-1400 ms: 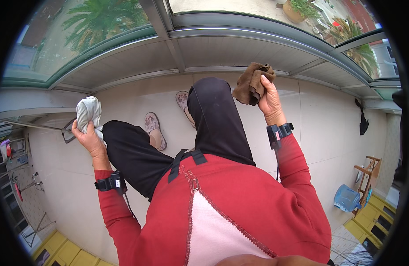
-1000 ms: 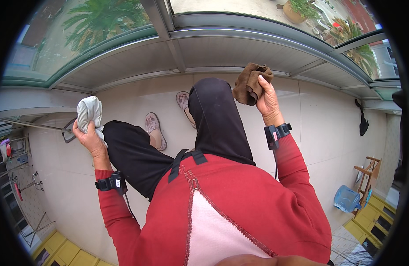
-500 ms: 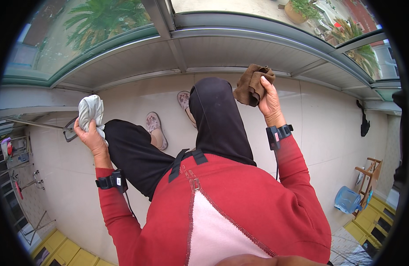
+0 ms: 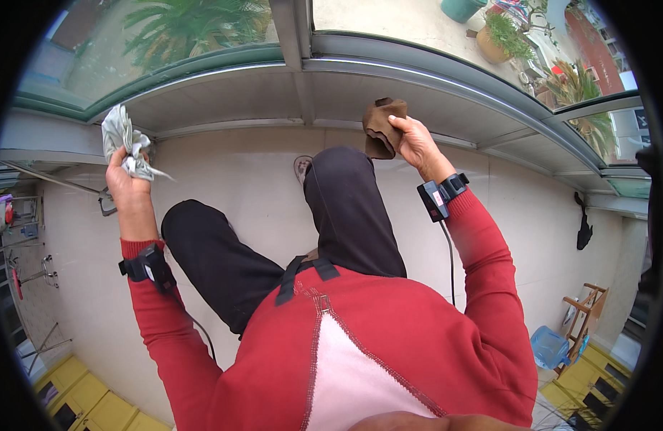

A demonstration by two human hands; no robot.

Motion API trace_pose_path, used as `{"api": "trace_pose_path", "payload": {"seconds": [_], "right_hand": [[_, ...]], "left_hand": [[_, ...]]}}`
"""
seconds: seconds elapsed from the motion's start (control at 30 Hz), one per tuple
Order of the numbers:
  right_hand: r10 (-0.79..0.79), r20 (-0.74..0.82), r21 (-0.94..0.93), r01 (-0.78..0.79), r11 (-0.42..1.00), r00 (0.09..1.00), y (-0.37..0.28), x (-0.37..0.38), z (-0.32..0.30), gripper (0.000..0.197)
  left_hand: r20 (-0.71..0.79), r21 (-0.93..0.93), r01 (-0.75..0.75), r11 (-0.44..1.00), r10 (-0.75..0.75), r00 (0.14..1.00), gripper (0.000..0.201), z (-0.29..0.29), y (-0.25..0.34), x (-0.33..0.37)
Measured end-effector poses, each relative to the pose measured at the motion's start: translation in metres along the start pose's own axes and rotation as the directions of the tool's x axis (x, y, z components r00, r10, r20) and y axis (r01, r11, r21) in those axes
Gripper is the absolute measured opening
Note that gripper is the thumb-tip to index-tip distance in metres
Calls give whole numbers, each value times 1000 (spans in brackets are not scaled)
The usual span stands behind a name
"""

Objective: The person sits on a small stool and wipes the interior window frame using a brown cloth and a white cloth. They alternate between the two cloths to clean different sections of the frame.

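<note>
My left hand point(image 4: 127, 177) is closed round a crumpled pale grey-white cloth point(image 4: 123, 138), whose loose tail hangs out to the right. It is up beside the left end of the grey metal lower wall point(image 4: 58, 135). A folded brown cloth point(image 4: 379, 126) is pinched in my right hand point(image 4: 416, 146), thumb on top. That hand is beyond my right knee point(image 4: 344, 179), in front of the wall panels point(image 4: 389, 86) under the windows. Both wrists carry black strapped boxes with cables.
Framed glass panes point(image 4: 418, 29) run along the far side, with potted plants point(image 4: 493, 44) outside. On the right are a wooden stool point(image 4: 586, 316), a clear blue water bottle point(image 4: 549, 346) and a dark object point(image 4: 583, 226). Yellow cabinets point(image 4: 105, 406) stand at the lower left.
My left hand has moved up and left, and its cloth is now bunched in the fist. My right hand with the brown cloth has shifted slightly left. My view has turned a little.
</note>
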State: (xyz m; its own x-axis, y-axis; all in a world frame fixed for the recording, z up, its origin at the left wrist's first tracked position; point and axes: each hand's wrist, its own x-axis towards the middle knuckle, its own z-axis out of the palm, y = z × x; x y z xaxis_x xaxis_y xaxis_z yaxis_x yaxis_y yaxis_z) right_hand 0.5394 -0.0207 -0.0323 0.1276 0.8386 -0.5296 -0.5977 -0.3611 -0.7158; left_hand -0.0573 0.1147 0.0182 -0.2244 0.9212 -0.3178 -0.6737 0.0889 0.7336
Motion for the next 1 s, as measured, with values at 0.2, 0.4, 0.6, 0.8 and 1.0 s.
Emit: {"api": "trace_pose_path", "payload": {"seconds": [0.2,0.4,0.6,0.8,1.0], "right_hand": [[75,-99,-150,-89,985,992,21,55,66,27],[-105,-48,-146,97,985,993,55,173,132,21],[166,-260,45,-159,986,951,127,213,67,20],[-62,455,-861,422,-283,888,156,260,9,36],[56,345,-870,341,-356,937,224,325,-60,37]], "left_hand": [[-224,-62,38,997,-51,973,18,28,-82,83],[-160,-21,37,999,-40,986,24,3,-98,61],[-306,32,59,998,-46,951,22,-14,-73,25],[-293,-132,94,987,-130,947,19,-19,-53,11],[-387,-97,92,991,-122,914,23,-35,-48,-19]]}}
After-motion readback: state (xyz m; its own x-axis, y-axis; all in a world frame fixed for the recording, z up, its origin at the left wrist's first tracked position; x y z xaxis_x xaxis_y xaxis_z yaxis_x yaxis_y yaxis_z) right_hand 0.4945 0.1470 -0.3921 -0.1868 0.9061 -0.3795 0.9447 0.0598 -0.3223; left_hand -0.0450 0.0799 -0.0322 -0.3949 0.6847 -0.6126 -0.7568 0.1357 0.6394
